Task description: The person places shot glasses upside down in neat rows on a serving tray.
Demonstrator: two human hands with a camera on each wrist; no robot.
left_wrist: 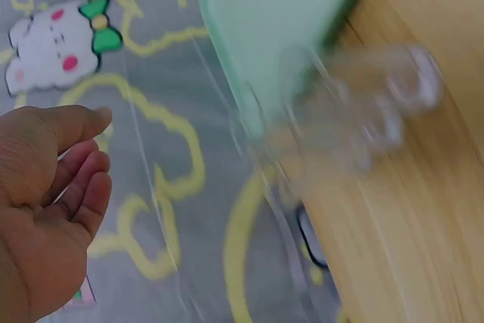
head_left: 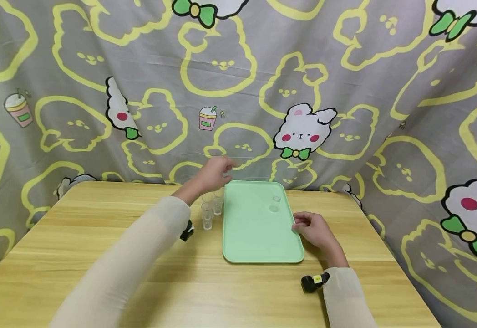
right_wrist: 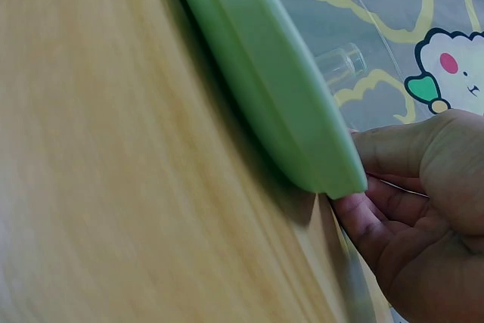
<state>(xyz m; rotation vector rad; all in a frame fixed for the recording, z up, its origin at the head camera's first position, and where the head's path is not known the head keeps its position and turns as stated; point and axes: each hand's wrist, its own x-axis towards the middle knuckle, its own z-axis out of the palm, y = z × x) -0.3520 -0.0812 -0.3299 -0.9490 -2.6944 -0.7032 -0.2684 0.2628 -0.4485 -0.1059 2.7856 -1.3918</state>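
Observation:
A light green tray [head_left: 259,237] lies on the wooden table. My right hand [head_left: 314,230] grips its right edge, with the thumb above the rim and the fingers below in the right wrist view, around the tray's edge [right_wrist: 302,119]. On the tray, toward the back right, stands one small clear glass [head_left: 275,205]. Several more clear glasses [head_left: 207,217] are grouped just left of the tray; they look blurred in the left wrist view. Raised over the tray's back left corner, my left hand [head_left: 215,173] has loosely bent fingers and nothing between them.
The wooden table [head_left: 99,228] extends to both sides of the tray. Behind its back edge hangs a grey patterned curtain [head_left: 230,114], which also runs along the sides. A black wrist camera [head_left: 314,282] is strapped at the right sleeve.

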